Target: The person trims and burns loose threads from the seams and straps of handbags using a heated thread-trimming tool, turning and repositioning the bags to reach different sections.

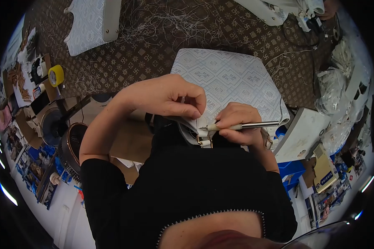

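Note:
On my lap lies a pale bag piece (232, 76) with a diamond pattern and a white edge. Its near corner carries gold-coloured metal hardware (204, 143) and a short white strap. My right hand (239, 120) is closed around a pen-like tool (257, 124) with a shiny metal shaft and a pale grip; its tip points left, close to that corner. Just above the tip, the thumb and forefinger of my left hand (176, 97) are pinched together on what looks like a fine thread, partly hidden by the fingers.
Loose white threads (174, 25) litter the brown patterned table cloth (124, 60). Another patterned piece (87, 29) lies at the far left, near yellow tape (56, 75). A white board (301, 135) and clear plastic bags (331, 89) are on the right. Someone's hand (330, 8) shows at the top right.

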Available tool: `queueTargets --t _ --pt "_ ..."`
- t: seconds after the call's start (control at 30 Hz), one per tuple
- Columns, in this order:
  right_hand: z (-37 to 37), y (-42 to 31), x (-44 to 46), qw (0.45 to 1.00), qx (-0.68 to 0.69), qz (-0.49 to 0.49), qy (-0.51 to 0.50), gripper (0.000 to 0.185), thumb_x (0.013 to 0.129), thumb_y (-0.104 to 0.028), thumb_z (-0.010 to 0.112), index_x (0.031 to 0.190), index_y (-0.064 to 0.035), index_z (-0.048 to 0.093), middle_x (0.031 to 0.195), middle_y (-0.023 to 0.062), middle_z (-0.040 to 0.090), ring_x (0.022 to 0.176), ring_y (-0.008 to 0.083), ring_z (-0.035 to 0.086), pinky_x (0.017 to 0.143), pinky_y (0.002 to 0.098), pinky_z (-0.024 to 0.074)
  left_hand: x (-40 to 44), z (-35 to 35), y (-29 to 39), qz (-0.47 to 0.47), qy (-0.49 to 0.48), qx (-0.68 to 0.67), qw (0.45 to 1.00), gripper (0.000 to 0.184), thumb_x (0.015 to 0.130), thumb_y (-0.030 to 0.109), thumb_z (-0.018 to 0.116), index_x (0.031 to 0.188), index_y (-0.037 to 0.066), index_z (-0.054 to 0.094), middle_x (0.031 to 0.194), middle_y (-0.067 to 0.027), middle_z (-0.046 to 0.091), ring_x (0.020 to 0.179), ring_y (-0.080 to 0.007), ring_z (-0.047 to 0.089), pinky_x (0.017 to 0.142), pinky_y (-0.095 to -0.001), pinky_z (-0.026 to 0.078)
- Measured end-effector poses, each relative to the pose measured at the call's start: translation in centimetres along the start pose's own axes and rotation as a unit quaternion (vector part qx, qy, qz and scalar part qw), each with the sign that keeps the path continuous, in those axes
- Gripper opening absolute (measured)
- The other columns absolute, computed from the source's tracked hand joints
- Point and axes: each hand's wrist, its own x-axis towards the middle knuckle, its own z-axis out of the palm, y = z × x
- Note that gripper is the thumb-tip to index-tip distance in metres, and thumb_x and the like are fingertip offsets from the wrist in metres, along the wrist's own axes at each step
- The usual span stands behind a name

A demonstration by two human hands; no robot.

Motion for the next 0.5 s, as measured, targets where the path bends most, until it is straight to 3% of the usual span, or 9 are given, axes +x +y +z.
queueTargets --t 0.07,0.1,0.17,0.2,0.3,0.5 --pt "0.0 0.0 0.0 1.000 0.027 0.004 0.013 0.013 0.072 -0.006 0.071 0.085 -0.0066 0.069 0.074 0.0039 0.066 0.064 0.0148 0.059 0.058 0.0252 0.0437 -0.5 -0.4 0.3 -0.047 0.069 -0.001 0.997 0.030 0.077 0.026 0.071 0.095 0.003 0.061 0.090 -0.0058 0.064 0.081 -0.0162 0.062 0.072 -0.0288 0.048" --pt "-0.1 0.0 -0.1 0.998 0.053 0.009 0.028 0.013 0.072 -0.005 0.070 0.086 -0.0052 0.068 0.074 0.0045 0.065 0.065 0.0143 0.058 0.058 0.0248 0.0431 -0.9 -0.6 0.4 -0.042 0.058 0.004 0.997 0.030 0.077 0.026 0.071 0.095 0.003 0.061 0.090 -0.0058 0.064 0.081 -0.0162 0.062 0.072 -0.0288 0.048" --pt "-0.1 0.2 -0.5 0.994 0.082 0.015 0.065 0.013 0.074 -0.004 0.069 0.086 -0.0041 0.068 0.075 0.0051 0.064 0.066 0.0136 0.058 0.059 0.0244 0.0426 -1.9 -0.8 0.5 0.045 0.165 0.110 0.979 0.046 0.070 0.033 0.075 0.102 0.003 0.061 0.102 -0.0091 0.063 0.094 -0.0208 0.060 0.082 -0.0334 0.047" --pt "-0.1 0.3 -0.5 0.988 0.122 0.020 0.088 0.012 0.075 -0.003 0.068 0.087 -0.0029 0.067 0.075 0.0057 0.064 0.067 0.0129 0.057 0.060 0.0240 0.0422 -2.4 -0.8 1.2 0.057 0.140 0.149 0.977 0.056 0.065 0.034 0.078 0.108 0.003 0.060 0.109 -0.0109 0.061 0.106 -0.0263 0.056 0.092 -0.0391 0.042" --pt "-0.2 0.1 -0.1 0.983 0.124 0.007 0.132 0.013 0.077 -0.002 0.066 0.090 -0.0015 0.066 0.078 0.0060 0.063 0.068 0.0104 0.056 0.061 0.0230 0.0423 -2.6 1.7 3.5 0.010 0.081 0.333 0.939 0.066 0.061 0.031 0.079 0.116 0.004 0.055 0.116 -0.0128 0.057 0.118 -0.0327 0.048 0.104 -0.0460 0.030" --pt "-0.1 0.0 1.3 0.971 0.170 -0.026 0.168 0.013 0.081 -0.004 0.062 0.094 -0.0001 0.063 0.081 0.0083 0.063 0.073 0.0122 0.058 0.065 0.0249 0.0448 0.2 5.4 1.8 -0.018 0.139 0.453 0.880 0.071 0.062 0.024 0.077 0.125 0.011 0.047 0.124 -0.0075 0.052 0.120 -0.0272 0.045 0.102 -0.0453 0.033"
